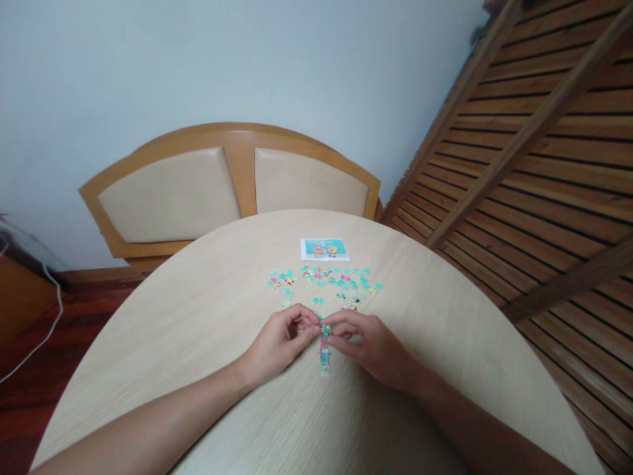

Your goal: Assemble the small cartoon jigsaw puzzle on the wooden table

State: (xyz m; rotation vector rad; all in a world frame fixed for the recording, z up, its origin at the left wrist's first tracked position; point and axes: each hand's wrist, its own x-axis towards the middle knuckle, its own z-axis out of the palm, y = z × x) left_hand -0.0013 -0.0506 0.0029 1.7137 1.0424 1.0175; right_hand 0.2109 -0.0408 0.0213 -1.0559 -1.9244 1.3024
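Close together over the near middle of the table (237, 277) are my two hands. My left hand (284, 340) pinches a small jigsaw piece between thumb and forefinger. From the other side, my right hand (370, 343) closes its fingertips on a piece at the same spot. A narrow strip of joined puzzle pieces (325, 359) hangs or lies just below the fingertips, running toward me. Fingers partly cover its upper end. Beyond the hands lie several loose jigsaw pieces (321, 274), turquoise, pink and yellow. A lone turquoise piece (318, 301) sits just past my fingertips.
A picture card (324, 249) with cartoon figures lies behind the loose pieces. At the table's far edge stands a padded wooden bench back (242, 178). Slatted wood (519, 145) leans along the right side. A white cable (54, 310) runs down at the left.
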